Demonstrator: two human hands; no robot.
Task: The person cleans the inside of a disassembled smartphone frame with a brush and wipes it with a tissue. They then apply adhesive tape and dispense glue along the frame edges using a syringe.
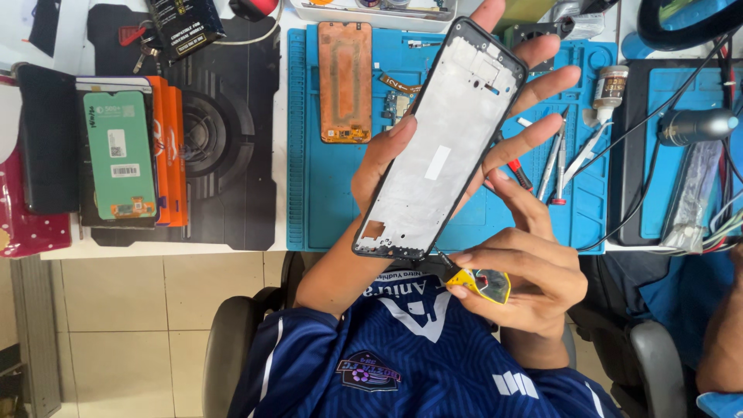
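The left hand (464, 116) has the phone frame (443, 139) up off the bench, thumb curled over the left edge and four fingers fanned out behind it along the right side. The frame is a bare, pale middle housing with a black rim, tilted so its top end leans far and right, held above the blue work mat (309, 209).

Down at the near end, the right hand (526, 271) is pinched shut on a small yellow tool (481, 283), thumb and forefinger gripping it, its dark tip right at the frame's bottom corner. Whether the tip actually touches the rim cannot be told from here.

On the mat, far and left of the frame, lies an orange-backed display panel (345, 81), flat, with a small circuit board (398, 102) just right of it. Right of the fanned fingers sit tweezers and screwdrivers (557, 159) and a small glue bottle (610, 89). Well off to the left, a green-backed screen (120, 155) rests on a stack of orange boxes (174, 155).
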